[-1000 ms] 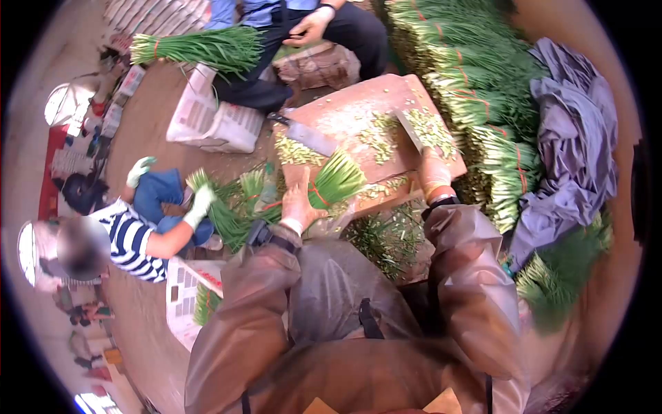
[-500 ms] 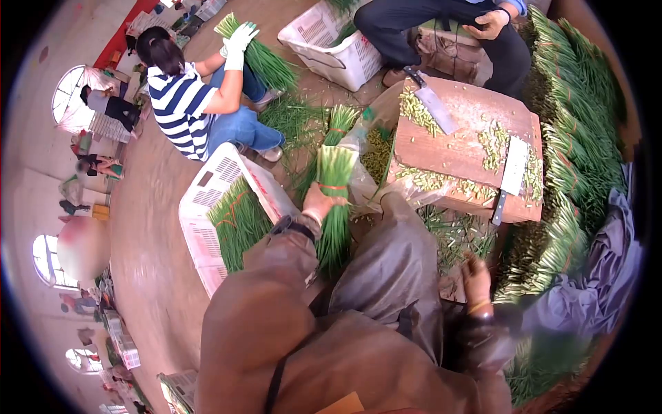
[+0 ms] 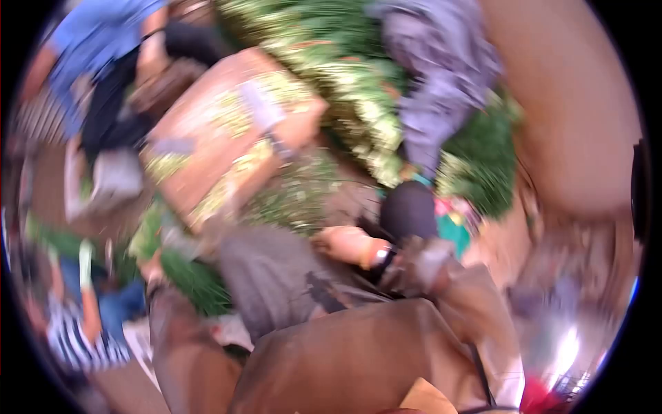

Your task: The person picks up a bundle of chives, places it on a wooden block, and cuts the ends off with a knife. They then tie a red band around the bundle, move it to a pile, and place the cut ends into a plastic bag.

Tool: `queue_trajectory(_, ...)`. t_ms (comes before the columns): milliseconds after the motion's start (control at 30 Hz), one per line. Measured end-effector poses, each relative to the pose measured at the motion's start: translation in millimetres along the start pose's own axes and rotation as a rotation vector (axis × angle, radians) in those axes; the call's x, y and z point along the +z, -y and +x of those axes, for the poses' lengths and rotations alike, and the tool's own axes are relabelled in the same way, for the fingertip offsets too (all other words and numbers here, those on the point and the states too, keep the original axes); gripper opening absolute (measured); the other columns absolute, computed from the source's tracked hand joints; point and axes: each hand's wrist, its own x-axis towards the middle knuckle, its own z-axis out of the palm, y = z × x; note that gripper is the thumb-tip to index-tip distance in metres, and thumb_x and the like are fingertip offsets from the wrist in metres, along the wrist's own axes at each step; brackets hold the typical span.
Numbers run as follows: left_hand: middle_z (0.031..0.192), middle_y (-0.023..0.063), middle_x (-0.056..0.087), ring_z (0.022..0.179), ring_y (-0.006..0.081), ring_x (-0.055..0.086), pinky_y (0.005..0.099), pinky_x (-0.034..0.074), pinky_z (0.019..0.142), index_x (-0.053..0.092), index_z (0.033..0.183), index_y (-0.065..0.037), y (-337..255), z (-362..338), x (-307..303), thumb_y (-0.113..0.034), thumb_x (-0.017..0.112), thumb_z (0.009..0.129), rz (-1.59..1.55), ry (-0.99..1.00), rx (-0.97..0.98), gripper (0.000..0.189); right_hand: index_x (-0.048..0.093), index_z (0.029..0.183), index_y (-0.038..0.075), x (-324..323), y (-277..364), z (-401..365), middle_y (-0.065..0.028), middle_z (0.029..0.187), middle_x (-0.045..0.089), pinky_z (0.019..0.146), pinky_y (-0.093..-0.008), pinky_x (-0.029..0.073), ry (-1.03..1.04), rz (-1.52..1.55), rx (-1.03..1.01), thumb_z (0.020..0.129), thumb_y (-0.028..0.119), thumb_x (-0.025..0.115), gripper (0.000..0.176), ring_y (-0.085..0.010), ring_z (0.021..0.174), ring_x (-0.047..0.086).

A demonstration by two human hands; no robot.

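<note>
The whole view is smeared by motion. At the left, my left hand [image 3: 152, 265] is closed around a bundle of long green stalks [image 3: 196, 279], its pale cut ends pointing up and away. My right hand [image 3: 345, 245] is over my lap beside my dark knee; its fingers are too blurred to read and nothing shows in them. Ahead stands a wooden chopping block [image 3: 200, 96] strewn with pale cut stalk ends. Two knives lie on it; the nearer one, a cleaver [image 3: 262, 107], has its dark handle toward me.
A long stack of green bundles [image 3: 345, 90] runs beyond the block, with grey-purple cloth [image 3: 441, 83] over part of it. Loose trimmings [image 3: 296, 196] lie below the block. A person in blue [image 3: 103, 34] sits across, another in stripes [image 3: 79, 338] at lower left. A wall rises right.
The view has swung to the right, so the block and my left hand now appear farther left. My left hand keeps the bundle. My right hand is now nearer the middle of the view.
</note>
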Motion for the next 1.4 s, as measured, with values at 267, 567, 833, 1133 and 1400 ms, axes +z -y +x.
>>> queue_trajectory(267, 0.132, 0.0115, 0.052, 0.118, 0.0232, 0.052, 0.0371, 0.043, 0.097, 0.042, 0.138, 0.001, -95, -81, 80, -0.023, 0.065, 0.089, -0.061, 0.375, 0.059, 0.059, 0.062, 0.120, 0.009, -111, -57, -90, -0.0137, 0.104, 0.066, 0.084, -0.0375, 0.050, -0.850, 0.389, -0.084, 0.090, 0.018, 0.059, 0.031, -0.0293, 0.097, 0.064)
queue_trajectory(567, 0.130, 0.0104, 0.055, 0.117, 0.0234, 0.051, 0.0350, 0.043, 0.099, 0.047, 0.135, 0.000, -66, -173, 111, -0.025, 0.061, 0.090, -0.640, 1.039, -0.516, 0.053, 0.061, 0.117, 0.002, -86, -458, -155, -0.0243, 0.113, 0.063, 0.091, -0.0447, 0.048, -0.584, 0.005, 1.090, 0.074, 0.024, 0.067, 0.048, -0.0414, 0.105, 0.059)
queue_trajectory(833, 0.127, 0.0105, 0.056, 0.115, 0.0221, 0.053, 0.0338, 0.044, 0.097, 0.047, 0.135, 0.000, -99, -261, 115, -0.019, 0.060, 0.090, -0.049, 0.423, -0.189, 0.050, 0.061, 0.110, 0.011, -148, -566, -77, -0.0126, 0.109, 0.064, 0.082, -0.0396, 0.055, -0.435, -0.394, 1.058, 0.089, 0.008, 0.051, 0.023, -0.0283, 0.104, 0.063)
queue_trajectory(1133, 0.124, 0.0106, 0.057, 0.112, 0.0206, 0.054, 0.0324, 0.045, 0.096, 0.048, 0.134, -0.001, -148, -291, 137, -0.013, 0.058, 0.089, 0.202, 0.337, -0.074, 0.048, 0.070, 0.083, 0.012, -71, -609, -60, -0.0069, 0.085, 0.068, 0.068, -0.0404, 0.056, -0.529, -0.604, 0.893, 0.085, 0.014, 0.055, 0.015, -0.0251, 0.081, 0.067)
queue_trajectory(1400, 0.121, 0.0107, 0.058, 0.109, 0.0193, 0.056, 0.0313, 0.045, 0.094, 0.048, 0.133, -0.001, -174, -331, 108, -0.007, 0.057, 0.088, 0.159, 0.374, 0.266, 0.046, 0.061, 0.102, 0.005, -140, -494, -179, -0.0161, 0.102, 0.063, 0.079, -0.0415, 0.052, -0.674, -0.313, 0.792, 0.077, 0.012, 0.065, 0.027, -0.0345, 0.096, 0.061)
